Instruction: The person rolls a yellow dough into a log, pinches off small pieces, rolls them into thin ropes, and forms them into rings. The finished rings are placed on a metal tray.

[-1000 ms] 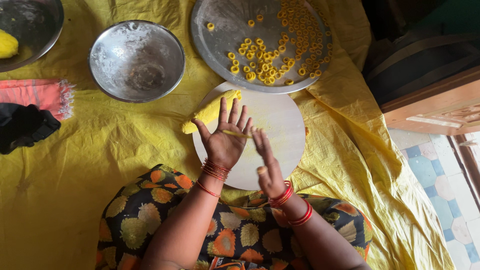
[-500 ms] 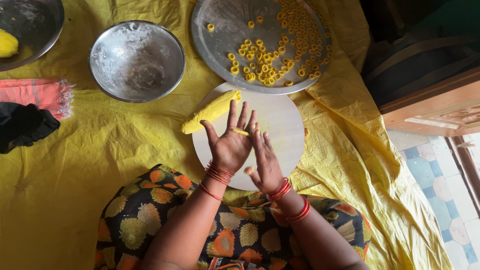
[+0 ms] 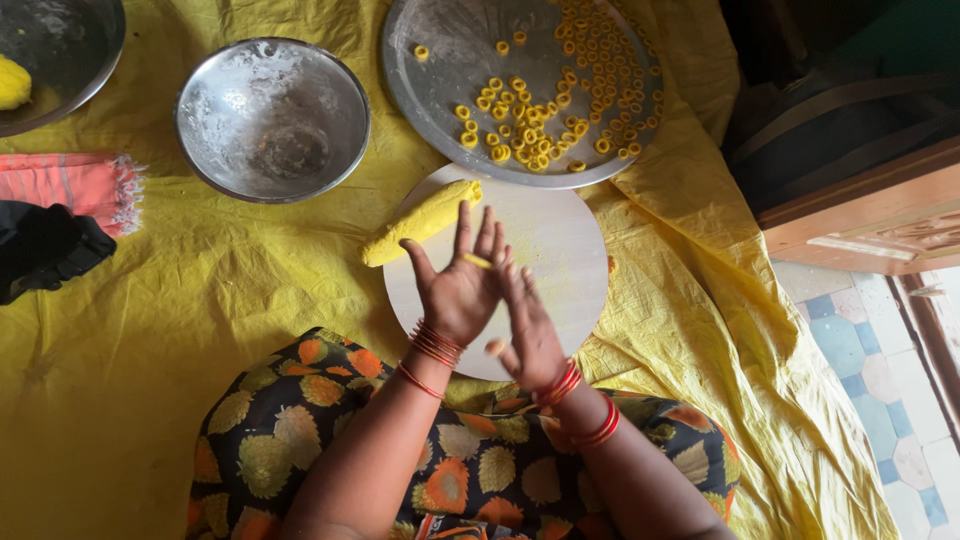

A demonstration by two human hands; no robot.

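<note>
My left hand and my right hand are pressed palm to palm above a round white board. A thin strip of yellow dough lies between the palms, one end showing by the left fingers. Both wrists carry red bangles. A thick roll of yellow dough lies on the board's far left edge. Beyond the board, a large steel tray holds several small yellow dough rings.
An empty floury steel bowl stands at the far left of the tray. Another bowl with a yellow dough lump is at the top left. A pink cloth and a black cloth lie left. Yellow sheet covers the floor.
My palms have come together and slid against each other, the right hand moving forward against the left, rolling the dough strip between them. The dough roll and tray stay put.
</note>
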